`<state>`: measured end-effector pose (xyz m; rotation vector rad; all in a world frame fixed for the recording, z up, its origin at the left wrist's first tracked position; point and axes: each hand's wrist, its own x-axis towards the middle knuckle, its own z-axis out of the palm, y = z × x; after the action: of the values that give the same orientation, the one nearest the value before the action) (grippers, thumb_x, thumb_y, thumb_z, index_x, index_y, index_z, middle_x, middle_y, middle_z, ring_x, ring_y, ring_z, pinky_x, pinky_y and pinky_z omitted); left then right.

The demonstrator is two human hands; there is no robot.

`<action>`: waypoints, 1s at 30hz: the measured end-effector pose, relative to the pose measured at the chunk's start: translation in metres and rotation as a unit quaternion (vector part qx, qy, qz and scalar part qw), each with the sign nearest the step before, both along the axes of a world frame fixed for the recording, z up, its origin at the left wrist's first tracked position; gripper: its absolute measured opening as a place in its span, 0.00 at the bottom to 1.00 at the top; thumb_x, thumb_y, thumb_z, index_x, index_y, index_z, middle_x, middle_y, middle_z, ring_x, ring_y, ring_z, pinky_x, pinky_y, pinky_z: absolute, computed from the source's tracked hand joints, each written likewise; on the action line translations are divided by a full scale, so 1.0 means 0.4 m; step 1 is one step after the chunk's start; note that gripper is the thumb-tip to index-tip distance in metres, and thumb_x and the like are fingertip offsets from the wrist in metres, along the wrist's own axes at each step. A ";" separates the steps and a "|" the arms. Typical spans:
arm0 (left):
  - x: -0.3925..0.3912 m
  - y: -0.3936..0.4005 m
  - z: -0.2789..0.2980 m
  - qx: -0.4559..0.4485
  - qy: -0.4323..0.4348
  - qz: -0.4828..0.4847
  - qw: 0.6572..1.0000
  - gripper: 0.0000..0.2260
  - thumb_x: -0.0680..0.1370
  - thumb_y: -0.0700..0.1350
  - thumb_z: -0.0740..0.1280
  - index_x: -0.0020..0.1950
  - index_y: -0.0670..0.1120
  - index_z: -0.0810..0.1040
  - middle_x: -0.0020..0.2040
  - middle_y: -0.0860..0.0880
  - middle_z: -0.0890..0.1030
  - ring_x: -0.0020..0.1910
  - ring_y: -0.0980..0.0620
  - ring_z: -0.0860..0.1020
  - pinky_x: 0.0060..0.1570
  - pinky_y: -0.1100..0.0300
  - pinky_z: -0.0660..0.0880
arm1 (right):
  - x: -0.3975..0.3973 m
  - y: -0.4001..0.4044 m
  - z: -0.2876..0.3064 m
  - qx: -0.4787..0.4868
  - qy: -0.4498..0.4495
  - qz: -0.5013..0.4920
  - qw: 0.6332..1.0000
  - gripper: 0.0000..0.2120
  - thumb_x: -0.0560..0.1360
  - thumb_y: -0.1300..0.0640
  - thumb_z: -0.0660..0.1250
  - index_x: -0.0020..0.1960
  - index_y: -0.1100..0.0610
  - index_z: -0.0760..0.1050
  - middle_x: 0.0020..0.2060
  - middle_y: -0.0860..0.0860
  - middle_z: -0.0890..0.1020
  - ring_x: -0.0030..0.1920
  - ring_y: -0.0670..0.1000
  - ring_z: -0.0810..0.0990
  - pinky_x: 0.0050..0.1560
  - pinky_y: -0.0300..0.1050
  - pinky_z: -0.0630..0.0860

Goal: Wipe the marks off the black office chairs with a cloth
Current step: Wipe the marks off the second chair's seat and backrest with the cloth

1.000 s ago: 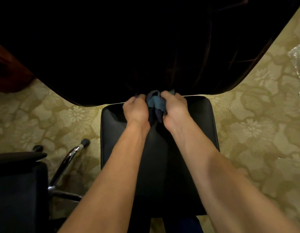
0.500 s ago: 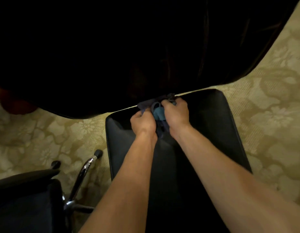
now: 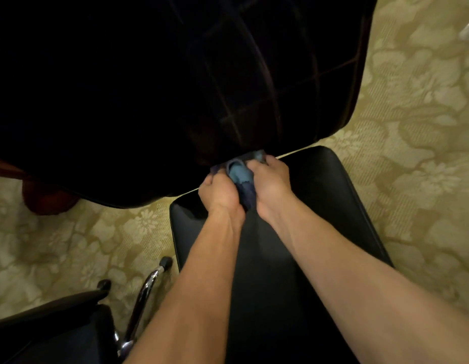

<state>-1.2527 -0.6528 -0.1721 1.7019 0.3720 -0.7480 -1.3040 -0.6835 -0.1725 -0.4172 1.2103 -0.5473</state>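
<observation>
2 bare forearms reach out over the smooth, glossy black chair seat [image 3: 333, 206], a rounded-corner pad. At its far edge the left hand [image 3: 221, 193] and right hand [image 3: 270, 183] sit close together, fingers curled into the bunched blue cloth [image 3: 240, 173], soft and creased, between them. At lower left, another dark chair [image 3: 44, 329] shows a chrome leg [image 3: 145, 290]. Beneath lies a yellow-green floral carpet [image 3: 411, 153]. Beyond hangs a large dark tablecloth [image 3: 175, 74] with faint check lines.
</observation>
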 end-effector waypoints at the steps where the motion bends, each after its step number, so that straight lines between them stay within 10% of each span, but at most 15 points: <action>1: -0.007 0.003 0.033 -0.011 -0.030 -0.001 0.999 0.08 0.81 0.37 0.61 0.47 0.40 0.80 0.44 0.41 0.82 0.44 0.43 0.81 0.51 0.47 0.80 | -0.012 0.003 0.038 -0.020 -0.023 0.004 1.000 0.05 0.78 0.65 0.65 0.51 0.61 0.78 0.47 0.62 0.84 0.48 0.58 0.85 0.50 0.55 0.83; 7: 0.005 0.004 0.165 -0.065 -0.097 -0.010 0.993 0.13 0.81 0.37 0.64 0.37 0.44 0.78 0.32 0.48 0.81 0.35 0.51 0.80 0.40 0.56 0.78 | -0.006 -0.014 0.172 -0.142 -0.020 0.022 0.989 0.04 0.75 0.60 0.71 0.43 0.60 0.78 0.40 0.56 0.84 0.44 0.56 0.85 0.47 0.52 0.83; 20: -0.025 0.026 0.023 0.075 -0.003 -0.042 0.996 0.06 0.79 0.38 0.65 0.42 0.39 0.78 0.45 0.37 0.82 0.45 0.40 0.82 0.46 0.48 0.79 | -0.038 -0.010 -0.035 -0.087 0.153 0.086 0.981 0.06 0.76 0.58 0.68 0.51 0.59 0.79 0.46 0.57 0.83 0.46 0.55 0.83 0.52 0.53 0.81; 30: 0.016 -0.067 0.366 -0.064 -0.145 0.054 0.986 0.11 0.79 0.35 0.64 0.38 0.44 0.77 0.37 0.46 0.80 0.42 0.47 0.80 0.45 0.52 0.78 | 0.056 -0.076 0.345 -0.227 0.059 0.060 0.970 0.04 0.75 0.58 0.69 0.46 0.59 0.79 0.42 0.54 0.83 0.42 0.51 0.83 0.46 0.51 0.83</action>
<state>-1.2461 -0.6795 -0.0256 1.6259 0.2070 -0.4263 -1.2816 -0.7140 -0.0344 -0.9174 1.1607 -0.7038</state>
